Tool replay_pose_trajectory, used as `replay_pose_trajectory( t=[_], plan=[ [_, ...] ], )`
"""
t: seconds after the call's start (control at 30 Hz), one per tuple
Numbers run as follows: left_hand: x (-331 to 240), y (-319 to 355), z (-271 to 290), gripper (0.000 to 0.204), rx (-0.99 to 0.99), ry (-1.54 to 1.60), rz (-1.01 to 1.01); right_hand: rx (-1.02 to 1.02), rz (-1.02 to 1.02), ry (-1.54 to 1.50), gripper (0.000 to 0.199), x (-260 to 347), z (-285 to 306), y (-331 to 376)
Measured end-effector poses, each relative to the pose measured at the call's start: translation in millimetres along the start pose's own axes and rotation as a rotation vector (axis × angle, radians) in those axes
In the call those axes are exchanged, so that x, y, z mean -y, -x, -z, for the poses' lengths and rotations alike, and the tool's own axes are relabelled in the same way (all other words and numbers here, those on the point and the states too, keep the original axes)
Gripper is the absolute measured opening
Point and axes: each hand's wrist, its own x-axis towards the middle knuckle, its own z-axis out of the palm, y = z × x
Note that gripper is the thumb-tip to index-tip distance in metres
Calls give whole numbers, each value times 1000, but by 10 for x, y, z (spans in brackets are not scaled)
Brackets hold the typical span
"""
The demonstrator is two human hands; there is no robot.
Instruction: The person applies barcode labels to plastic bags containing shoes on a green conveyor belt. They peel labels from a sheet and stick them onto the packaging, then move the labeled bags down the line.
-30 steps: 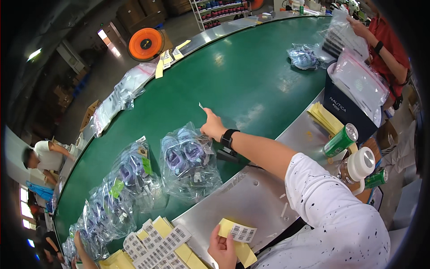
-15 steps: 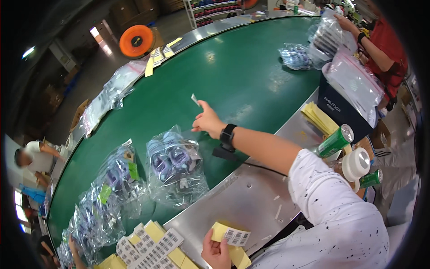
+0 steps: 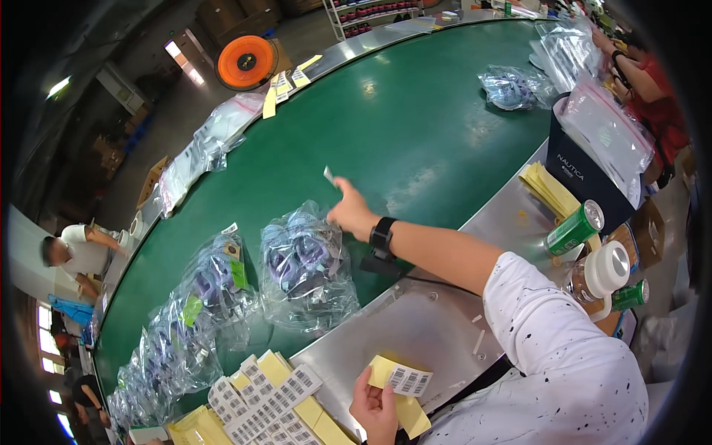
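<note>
Yellow backing sheets carrying a white barcode label (image 3: 404,380) sit pinched in the left hand (image 3: 376,406), low over the steel counter (image 3: 415,334) and just right of the spread of label sheets (image 3: 267,393). Reaching out over the green conveyor belt (image 3: 415,111), the right hand (image 3: 352,213) holds what looks like a small label (image 3: 329,176) at its fingertips, though it is too small to be sure, and hovers just above the nearest clear bag of purple items (image 3: 304,267).
</note>
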Motion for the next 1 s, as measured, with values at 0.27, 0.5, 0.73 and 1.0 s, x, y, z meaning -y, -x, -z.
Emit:
replay_pose_trajectory(
  t=[0.27, 0.5, 0.73, 1.0],
  plan=[
    [93, -5, 25, 42, 13, 30, -12, 117, 26, -20, 80, 181, 703, -22],
    [101, -19, 18, 44, 31, 14, 5, -97, -91, -164, 15, 170, 950, -339],
    [-101, -38, 26, 40, -7, -123, -34, 107, -332, -131, 17, 188, 642, -508],
    [-101, -34, 27, 41, 32, -52, 23, 113, -273, 48, 13, 59, 465, -568]
  ],
)
